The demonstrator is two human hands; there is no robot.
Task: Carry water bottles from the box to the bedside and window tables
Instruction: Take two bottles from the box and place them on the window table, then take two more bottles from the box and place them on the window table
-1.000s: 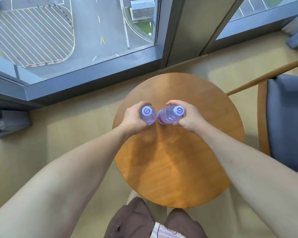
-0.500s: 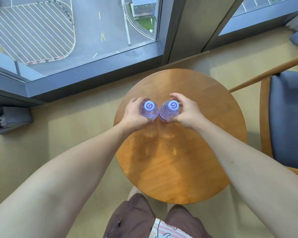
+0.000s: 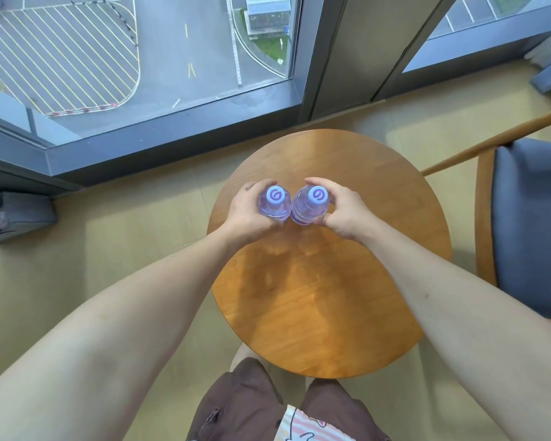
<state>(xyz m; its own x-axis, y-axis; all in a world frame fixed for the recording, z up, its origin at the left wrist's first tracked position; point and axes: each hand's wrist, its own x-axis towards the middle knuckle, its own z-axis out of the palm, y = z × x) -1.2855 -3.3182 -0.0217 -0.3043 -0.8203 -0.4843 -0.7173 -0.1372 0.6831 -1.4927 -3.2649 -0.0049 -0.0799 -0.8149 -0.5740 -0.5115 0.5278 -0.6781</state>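
Two clear water bottles with pale purple caps stand upright side by side on the round wooden table (image 3: 331,313) by the window. My left hand (image 3: 245,214) wraps the left bottle (image 3: 275,202) from its left side. My right hand (image 3: 342,211) wraps the right bottle (image 3: 310,203) from its right side. The two bottles touch or nearly touch each other. I see them from above, so their bases are hidden and I cannot tell whether they rest fully on the tabletop.
A wooden chair with a blue cushion (image 3: 531,224) stands right of the table. A floor-to-ceiling window (image 3: 140,58) with a grey frame runs behind it. A dark object (image 3: 10,218) lies on the floor at far left. My legs stand at the table's near edge.
The right bottle, tilted a second ago, has been brought upright next to the left one. Both hands stay on their bottles.
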